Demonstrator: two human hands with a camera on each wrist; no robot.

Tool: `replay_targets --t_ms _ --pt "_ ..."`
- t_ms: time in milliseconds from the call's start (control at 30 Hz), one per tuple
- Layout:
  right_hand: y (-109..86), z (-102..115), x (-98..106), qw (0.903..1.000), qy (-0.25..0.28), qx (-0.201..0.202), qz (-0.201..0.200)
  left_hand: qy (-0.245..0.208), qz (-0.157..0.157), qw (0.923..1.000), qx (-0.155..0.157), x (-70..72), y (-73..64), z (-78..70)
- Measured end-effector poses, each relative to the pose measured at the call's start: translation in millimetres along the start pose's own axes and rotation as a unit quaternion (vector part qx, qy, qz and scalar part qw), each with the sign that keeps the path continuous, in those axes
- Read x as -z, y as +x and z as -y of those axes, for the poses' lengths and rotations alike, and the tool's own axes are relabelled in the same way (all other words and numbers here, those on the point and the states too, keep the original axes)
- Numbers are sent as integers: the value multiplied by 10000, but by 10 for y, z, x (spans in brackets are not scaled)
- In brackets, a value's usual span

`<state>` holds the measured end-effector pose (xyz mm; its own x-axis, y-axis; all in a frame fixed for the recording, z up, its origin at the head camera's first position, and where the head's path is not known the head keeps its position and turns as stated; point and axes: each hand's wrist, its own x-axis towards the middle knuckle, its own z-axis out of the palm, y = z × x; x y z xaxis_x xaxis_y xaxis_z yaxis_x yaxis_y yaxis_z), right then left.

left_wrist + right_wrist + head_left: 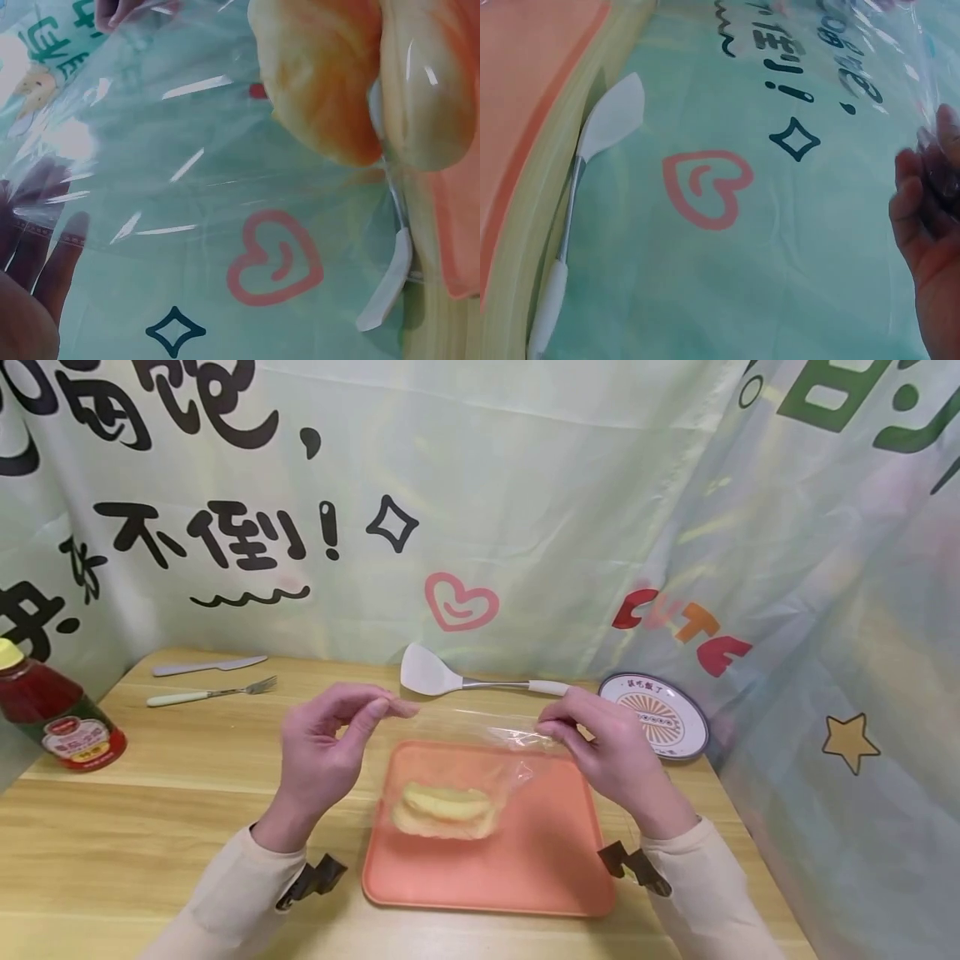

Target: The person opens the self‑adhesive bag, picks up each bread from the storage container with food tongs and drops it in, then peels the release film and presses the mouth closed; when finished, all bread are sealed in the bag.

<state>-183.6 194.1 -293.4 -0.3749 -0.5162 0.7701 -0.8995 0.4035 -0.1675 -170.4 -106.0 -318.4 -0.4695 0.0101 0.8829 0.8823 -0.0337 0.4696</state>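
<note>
A clear plastic bag (480,727) is stretched between my two hands above the tray. Thumb and fingers of my left hand (326,747) pinch its upper left corner. At the upper right, my right hand (603,747) pinches the same edge, where the film bunches up and shines. Low in the bag lies a split bun (446,814), golden and glossy; the left wrist view shows its two rounded halves (315,82) side by side. Behind the film is the orange tray (555,868). A patterned strip runs along the bag's edge by the left fingers (64,259).
A white-headed spatula (431,670) lies behind the tray, with an oval plate (693,727) leaning at the back right. To the left are a knife (210,667), a fork (213,692) and a red sauce bottle (63,714). Printed cloth (540,527) hangs behind the table.
</note>
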Motion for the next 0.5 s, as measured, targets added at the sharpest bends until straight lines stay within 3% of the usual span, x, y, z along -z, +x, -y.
replay_targets --t_ms 233,500 --pt "-43 -9 54 9996 157 209 -51 -92 137 9996 249 16 -18 24" --pt "-78 -15 62 9997 200 75 -153 23 54 9998 198 34 -25 29"
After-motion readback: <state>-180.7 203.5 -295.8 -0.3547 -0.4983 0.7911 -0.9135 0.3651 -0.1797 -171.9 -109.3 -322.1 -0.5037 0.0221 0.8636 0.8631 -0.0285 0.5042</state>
